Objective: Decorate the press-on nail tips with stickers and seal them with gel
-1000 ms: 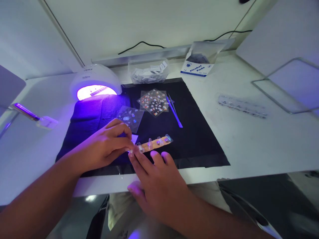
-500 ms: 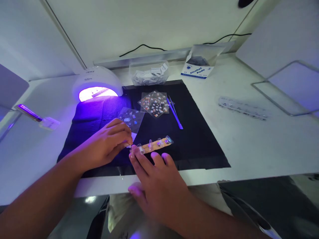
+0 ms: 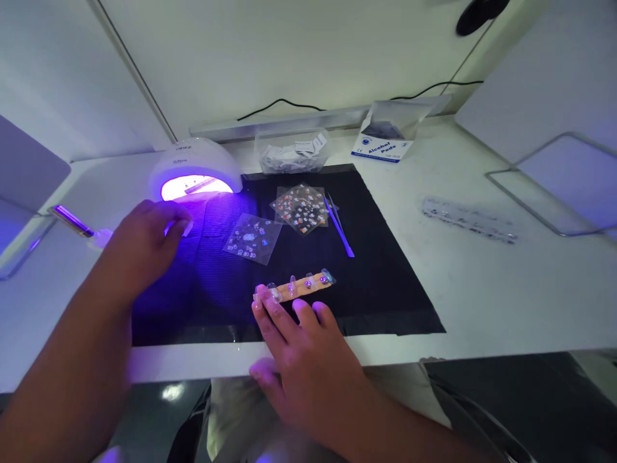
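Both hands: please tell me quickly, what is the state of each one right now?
Left hand: closed, pinching a small pale piece.
Right hand: open, fingers resting at the tan strip's left end.

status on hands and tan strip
Left hand by glowing white domed lamp, pinching small pale piece. Right hand on narrow tan strip. Fingers partly covering left end.

The head view looks forward and down from close above the table (image 3: 491,296), reaching the wall (image 3: 299,58) beyond.
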A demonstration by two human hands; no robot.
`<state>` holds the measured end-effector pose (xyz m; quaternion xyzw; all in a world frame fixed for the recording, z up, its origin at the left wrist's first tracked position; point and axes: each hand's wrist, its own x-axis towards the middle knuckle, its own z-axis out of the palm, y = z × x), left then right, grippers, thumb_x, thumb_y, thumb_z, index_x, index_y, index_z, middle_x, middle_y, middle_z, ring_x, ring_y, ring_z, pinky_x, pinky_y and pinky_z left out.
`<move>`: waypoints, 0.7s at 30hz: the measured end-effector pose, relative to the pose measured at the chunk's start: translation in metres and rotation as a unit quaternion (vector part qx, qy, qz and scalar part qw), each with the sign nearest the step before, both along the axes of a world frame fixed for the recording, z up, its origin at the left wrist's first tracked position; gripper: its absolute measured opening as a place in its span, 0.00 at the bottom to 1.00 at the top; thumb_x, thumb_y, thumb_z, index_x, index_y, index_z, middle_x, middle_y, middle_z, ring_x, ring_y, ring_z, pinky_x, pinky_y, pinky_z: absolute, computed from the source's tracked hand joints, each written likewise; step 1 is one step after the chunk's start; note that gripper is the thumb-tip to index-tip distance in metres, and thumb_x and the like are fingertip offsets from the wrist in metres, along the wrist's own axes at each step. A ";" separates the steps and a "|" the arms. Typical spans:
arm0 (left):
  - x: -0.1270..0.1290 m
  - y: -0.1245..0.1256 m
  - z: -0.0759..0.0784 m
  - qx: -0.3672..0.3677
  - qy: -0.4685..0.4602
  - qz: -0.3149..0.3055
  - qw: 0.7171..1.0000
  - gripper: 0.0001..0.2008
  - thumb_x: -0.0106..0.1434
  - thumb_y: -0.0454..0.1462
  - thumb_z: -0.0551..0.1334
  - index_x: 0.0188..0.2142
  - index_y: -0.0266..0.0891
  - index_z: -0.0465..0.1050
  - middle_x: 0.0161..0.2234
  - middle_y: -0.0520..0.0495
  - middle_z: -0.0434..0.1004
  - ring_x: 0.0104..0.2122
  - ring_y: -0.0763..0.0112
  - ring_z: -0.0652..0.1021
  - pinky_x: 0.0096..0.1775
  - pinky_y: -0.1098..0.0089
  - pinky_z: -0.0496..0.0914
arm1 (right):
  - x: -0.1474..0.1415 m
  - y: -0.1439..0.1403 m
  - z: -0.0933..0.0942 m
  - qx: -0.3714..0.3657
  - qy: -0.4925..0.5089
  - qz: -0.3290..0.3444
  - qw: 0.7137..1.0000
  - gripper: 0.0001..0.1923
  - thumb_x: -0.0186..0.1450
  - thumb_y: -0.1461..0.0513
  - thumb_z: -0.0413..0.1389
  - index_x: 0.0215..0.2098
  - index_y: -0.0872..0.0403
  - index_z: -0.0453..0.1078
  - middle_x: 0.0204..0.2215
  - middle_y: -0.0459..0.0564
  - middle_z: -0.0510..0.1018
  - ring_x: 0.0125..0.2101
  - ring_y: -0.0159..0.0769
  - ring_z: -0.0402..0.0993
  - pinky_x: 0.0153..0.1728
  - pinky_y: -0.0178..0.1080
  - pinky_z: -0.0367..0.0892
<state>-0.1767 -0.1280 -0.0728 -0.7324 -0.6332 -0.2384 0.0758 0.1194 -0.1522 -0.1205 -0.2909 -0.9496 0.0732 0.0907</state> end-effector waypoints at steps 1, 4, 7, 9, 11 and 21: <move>-0.004 0.002 -0.002 0.000 0.002 0.013 1.000 0.09 0.67 0.33 0.54 0.38 0.42 0.73 0.31 0.50 0.71 0.33 0.66 0.69 0.36 0.63 0.63 | 0.001 0.000 0.000 0.000 0.001 0.002 1.000 0.36 0.71 0.47 0.45 0.70 0.57 0.51 0.70 0.50 0.57 0.49 0.52 0.62 0.45 0.54 0.55; -0.008 0.007 -0.009 -0.002 0.001 0.037 0.999 0.13 0.63 0.30 0.56 0.42 0.43 0.76 0.31 0.50 0.75 0.32 0.64 0.71 0.35 0.63 0.65 | 0.003 0.000 -0.001 -0.002 0.003 0.006 1.000 0.37 0.71 0.47 0.46 0.71 0.58 0.51 0.70 0.52 0.57 0.50 0.52 0.62 0.47 0.55 0.53; -0.005 0.009 -0.011 0.005 -0.015 0.046 0.999 0.16 0.64 0.29 0.55 0.47 0.42 0.76 0.36 0.47 0.78 0.36 0.61 0.74 0.39 0.60 0.69 | 0.006 0.000 -0.001 -0.003 0.004 0.014 1.000 0.38 0.70 0.47 0.47 0.71 0.59 0.50 0.70 0.53 0.57 0.50 0.52 0.62 0.48 0.54 0.53; 0.000 0.009 -0.009 0.012 -0.031 0.038 0.999 0.15 0.67 0.31 0.55 0.49 0.40 0.74 0.41 0.44 0.78 0.41 0.59 0.75 0.42 0.58 0.70 | 0.007 0.001 -0.001 -0.002 0.005 0.019 1.000 0.38 0.70 0.47 0.47 0.71 0.60 0.49 0.70 0.52 0.58 0.50 0.52 0.62 0.49 0.54 0.52; 0.008 0.006 -0.007 0.011 -0.048 0.008 0.999 0.12 0.69 0.35 0.55 0.48 0.38 0.73 0.44 0.42 0.77 0.45 0.58 0.75 0.45 0.57 0.71 | 0.008 0.001 -0.001 -0.002 0.006 0.020 1.000 0.38 0.70 0.47 0.48 0.71 0.60 0.50 0.70 0.51 0.59 0.49 0.51 0.62 0.49 0.54 0.53; 0.053 -0.004 0.002 -0.117 -0.078 -0.231 0.963 0.05 0.68 0.34 0.58 0.35 0.38 0.72 0.34 0.48 0.74 0.35 0.69 0.74 0.39 0.67 0.70 | 0.016 0.000 0.001 -0.013 0.048 0.038 0.998 0.30 0.70 0.50 0.49 0.62 0.61 0.67 0.66 0.56 0.66 0.51 0.52 0.65 0.52 0.55 0.61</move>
